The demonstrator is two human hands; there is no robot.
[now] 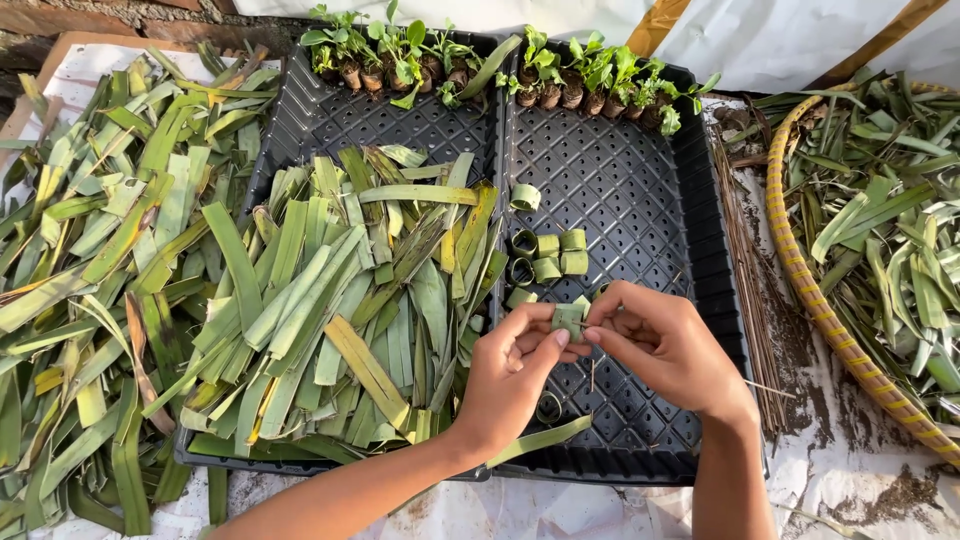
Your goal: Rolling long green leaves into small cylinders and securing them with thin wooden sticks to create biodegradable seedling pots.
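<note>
My left hand [510, 375] and right hand [665, 345] both pinching a rolled leaf strip [569, 318], over black seedling tray [640, 190], finished leaf rings [548, 255] just beyond

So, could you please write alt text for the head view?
Two hands, left hand and right hand, pinch a leaf ring over a black tray. More rings lie in it, seedlings line its far edge, and cut leaves fill the neighbouring tray.
</note>
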